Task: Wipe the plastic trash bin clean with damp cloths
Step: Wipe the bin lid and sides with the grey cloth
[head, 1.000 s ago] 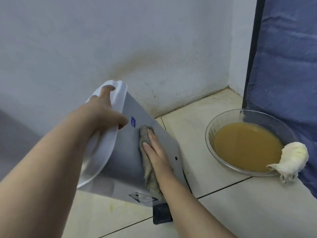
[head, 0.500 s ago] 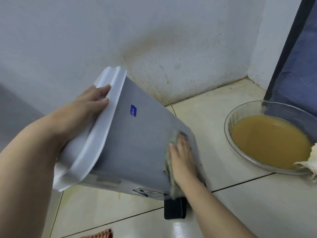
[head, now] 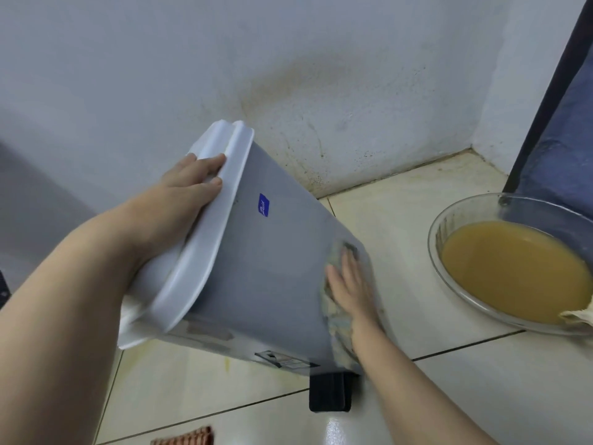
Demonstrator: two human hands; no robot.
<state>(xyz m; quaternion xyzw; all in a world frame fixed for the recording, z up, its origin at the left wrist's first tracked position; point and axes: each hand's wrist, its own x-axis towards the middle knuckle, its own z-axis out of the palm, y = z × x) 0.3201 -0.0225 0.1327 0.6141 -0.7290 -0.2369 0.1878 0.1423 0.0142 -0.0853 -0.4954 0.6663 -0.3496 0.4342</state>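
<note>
A grey plastic trash bin [head: 276, 271] with a white lid [head: 205, 239] is tilted toward me on the tiled floor, its black foot pedal [head: 330, 393] at the bottom. My left hand [head: 189, 191] rests on the lid with straight fingers and holds the bin tilted. My right hand [head: 351, 287] presses a damp grey cloth [head: 333, 319] flat against the bin's lower right side, fingers extended. A blue sticker [head: 263, 204] sits high on the bin's side.
A glass bowl [head: 449, 220] of murky brown water stands on the floor at right, a second whitish cloth [head: 580, 316] on its rim. A stained white wall is close behind. Blue fabric [head: 558, 149] hangs at far right.
My right hand and the cloth slid from the bin's upper middle down to its lower right side. My left hand shifted from gripping the rim to resting on the lid.
</note>
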